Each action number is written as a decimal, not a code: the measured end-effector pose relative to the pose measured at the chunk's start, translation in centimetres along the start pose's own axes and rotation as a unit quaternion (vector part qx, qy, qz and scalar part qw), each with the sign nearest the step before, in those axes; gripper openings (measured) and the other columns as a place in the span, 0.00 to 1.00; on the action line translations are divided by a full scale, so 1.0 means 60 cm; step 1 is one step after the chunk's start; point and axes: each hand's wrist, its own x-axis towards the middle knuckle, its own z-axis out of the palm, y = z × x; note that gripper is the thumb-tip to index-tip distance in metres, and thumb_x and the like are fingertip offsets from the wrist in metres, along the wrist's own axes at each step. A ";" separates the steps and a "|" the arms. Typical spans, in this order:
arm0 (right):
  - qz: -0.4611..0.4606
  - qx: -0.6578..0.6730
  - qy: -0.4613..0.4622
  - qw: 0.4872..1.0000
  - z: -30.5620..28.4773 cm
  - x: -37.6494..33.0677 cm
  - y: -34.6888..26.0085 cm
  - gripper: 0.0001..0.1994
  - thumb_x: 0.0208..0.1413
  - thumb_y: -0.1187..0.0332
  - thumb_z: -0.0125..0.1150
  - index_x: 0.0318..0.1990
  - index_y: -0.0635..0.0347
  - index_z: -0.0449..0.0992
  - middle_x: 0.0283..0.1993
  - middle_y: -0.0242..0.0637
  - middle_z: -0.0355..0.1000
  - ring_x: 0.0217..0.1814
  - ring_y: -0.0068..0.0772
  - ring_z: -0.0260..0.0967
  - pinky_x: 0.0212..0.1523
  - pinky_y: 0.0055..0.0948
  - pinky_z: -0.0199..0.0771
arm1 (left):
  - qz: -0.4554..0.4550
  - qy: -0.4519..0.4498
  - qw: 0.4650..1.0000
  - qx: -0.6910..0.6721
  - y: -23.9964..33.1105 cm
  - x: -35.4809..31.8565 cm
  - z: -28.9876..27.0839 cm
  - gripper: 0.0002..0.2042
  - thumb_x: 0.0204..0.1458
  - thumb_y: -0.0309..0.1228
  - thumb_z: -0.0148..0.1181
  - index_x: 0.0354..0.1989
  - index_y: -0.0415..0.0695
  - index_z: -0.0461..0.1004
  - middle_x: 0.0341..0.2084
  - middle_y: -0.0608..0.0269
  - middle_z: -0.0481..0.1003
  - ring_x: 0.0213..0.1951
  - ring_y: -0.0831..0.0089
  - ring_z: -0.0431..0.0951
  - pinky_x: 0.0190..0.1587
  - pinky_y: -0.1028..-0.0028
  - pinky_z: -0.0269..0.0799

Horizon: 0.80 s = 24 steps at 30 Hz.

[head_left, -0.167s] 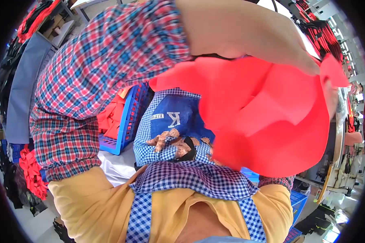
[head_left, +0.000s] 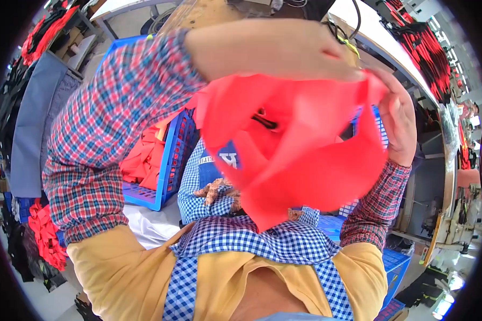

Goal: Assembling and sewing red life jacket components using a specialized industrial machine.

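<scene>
1 red cloth [head_left: 316, 179] hanging in front of apron [head_left: 251, 235]. Left hand [head_left: 329, 56], blurring, gripping cloth's top edge; right hand [head_left: 400, 120] gripping its right side. Crate [head_left: 168, 171] standing left of apron, holding red pieces [head_left: 143, 160].

Wide fisheye on wearer's head, looking down over checked apron bib [head_left: 251, 235]; red cloth [head_left: 316, 184] near lens.

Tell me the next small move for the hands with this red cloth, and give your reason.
Probably ease the left hand leftward, away from the right hand, to spread the red cloth: the hands are close together at its upper right, and below them it hangs in loose folds. The left hand is blurred, so its grip is uncertain.
</scene>
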 end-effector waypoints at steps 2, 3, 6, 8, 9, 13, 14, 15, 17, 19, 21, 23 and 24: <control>-0.041 0.044 -0.001 0.998 0.042 0.021 0.004 0.20 0.57 0.64 0.59 0.53 0.70 0.70 0.48 0.42 0.75 0.50 0.35 0.73 0.51 0.33 0.71 | 0.035 0.002 0.999 -0.007 -0.052 -0.012 0.020 0.19 0.55 0.44 0.57 0.41 0.37 0.75 0.32 0.53 0.78 0.35 0.70 0.77 0.41 0.72 0.71; -0.058 -0.073 -0.048 0.995 0.046 0.026 0.002 0.19 0.56 0.64 0.60 0.50 0.69 0.72 0.46 0.41 0.76 0.47 0.35 0.74 0.49 0.33 0.72 | 0.050 -0.008 0.999 -0.007 -0.063 -0.013 0.028 0.19 0.55 0.44 0.57 0.41 0.37 0.75 0.32 0.53 0.78 0.35 0.70 0.77 0.41 0.72 0.71; -0.128 -0.375 -0.145 0.907 0.096 0.036 -0.001 0.16 0.53 0.64 0.61 0.46 0.64 0.74 0.40 0.44 0.76 0.40 0.43 0.74 0.42 0.33 0.72 | 0.023 0.017 0.999 0.030 -0.081 -0.025 0.034 0.18 0.54 0.40 0.59 0.40 0.34 0.74 0.30 0.52 0.77 0.32 0.70 0.75 0.39 0.71 0.70; -0.065 -0.400 -0.176 0.897 0.111 0.058 0.010 0.16 0.53 0.65 0.62 0.47 0.64 0.74 0.41 0.44 0.75 0.41 0.42 0.73 0.44 0.31 0.71 | -0.029 0.030 0.998 0.039 -0.085 -0.039 0.029 0.17 0.54 0.39 0.59 0.41 0.34 0.73 0.30 0.53 0.76 0.33 0.71 0.75 0.39 0.72 0.70; 0.000 -0.418 -0.216 0.883 0.112 0.067 0.018 0.17 0.52 0.65 0.63 0.48 0.64 0.74 0.42 0.44 0.75 0.41 0.41 0.71 0.45 0.29 0.70 | -0.021 0.027 0.999 0.041 -0.094 -0.038 0.025 0.17 0.54 0.39 0.59 0.41 0.34 0.73 0.30 0.53 0.76 0.33 0.71 0.75 0.39 0.72 0.70; -0.022 -0.356 -0.171 0.919 0.111 0.083 0.049 0.15 0.53 0.67 0.62 0.46 0.65 0.73 0.37 0.41 0.75 0.37 0.34 0.72 0.39 0.27 0.71 | -0.085 0.019 0.996 -0.026 -0.110 -0.042 0.008 0.15 0.53 0.35 0.59 0.41 0.34 0.74 0.32 0.53 0.76 0.36 0.68 0.76 0.42 0.72 0.69; -0.042 -0.336 -0.176 0.924 0.113 0.088 0.055 0.15 0.53 0.66 0.62 0.45 0.65 0.74 0.36 0.40 0.75 0.36 0.31 0.71 0.38 0.26 0.71 | -0.100 0.031 0.994 -0.041 -0.113 -0.044 0.006 0.14 0.53 0.34 0.59 0.40 0.34 0.74 0.33 0.54 0.76 0.37 0.67 0.76 0.42 0.72 0.69; -0.062 -0.316 -0.181 0.929 0.116 0.093 0.058 0.14 0.54 0.66 0.62 0.44 0.65 0.74 0.35 0.39 0.75 0.36 0.28 0.71 0.38 0.25 0.70 | -0.100 0.031 0.994 -0.039 -0.120 -0.044 0.006 0.14 0.53 0.34 0.59 0.40 0.34 0.74 0.33 0.54 0.76 0.37 0.67 0.76 0.42 0.72 0.69; -0.035 -0.267 -0.184 0.945 0.126 0.098 0.048 0.13 0.54 0.67 0.62 0.44 0.66 0.74 0.34 0.39 0.75 0.35 0.26 0.70 0.37 0.25 0.70 | -0.057 0.039 0.998 0.010 -0.135 -0.041 0.008 0.13 0.52 0.33 0.60 0.39 0.34 0.75 0.33 0.55 0.76 0.38 0.69 0.75 0.43 0.73 0.69; -0.008 -0.217 -0.186 0.958 0.139 0.107 0.045 0.12 0.55 0.67 0.61 0.44 0.66 0.74 0.33 0.38 0.75 0.35 0.23 0.70 0.37 0.24 0.70 | -0.040 0.056 0.997 0.022 -0.141 -0.043 0.014 0.13 0.52 0.33 0.60 0.39 0.34 0.75 0.32 0.55 0.75 0.38 0.70 0.75 0.43 0.73 0.68; 0.000 -0.256 -0.173 0.951 0.145 0.114 0.056 0.12 0.56 0.68 0.60 0.43 0.66 0.75 0.33 0.37 0.76 0.34 0.23 0.69 0.37 0.24 0.70 | -0.020 0.073 0.997 0.035 -0.142 -0.039 0.011 0.13 0.51 0.33 0.60 0.39 0.34 0.75 0.31 0.56 0.75 0.38 0.72 0.75 0.43 0.73 0.68; -0.006 -0.257 -0.168 0.952 0.142 0.122 0.074 0.11 0.56 0.68 0.60 0.42 0.66 0.76 0.33 0.36 0.76 0.33 0.22 0.69 0.37 0.24 0.70 | -0.089 0.021 0.996 -0.011 -0.143 -0.037 0.000 0.14 0.52 0.33 0.60 0.40 0.34 0.75 0.32 0.60 0.75 0.38 0.74 0.75 0.43 0.75 0.69; -0.012 -0.256 -0.164 0.952 0.140 0.128 0.083 0.11 0.56 0.68 0.60 0.41 0.67 0.76 0.32 0.36 0.76 0.33 0.22 0.69 0.37 0.24 0.70 | -0.087 0.022 0.996 -0.010 -0.149 -0.036 -0.003 0.14 0.52 0.33 0.60 0.40 0.34 0.75 0.32 0.60 0.75 0.38 0.74 0.75 0.43 0.75 0.69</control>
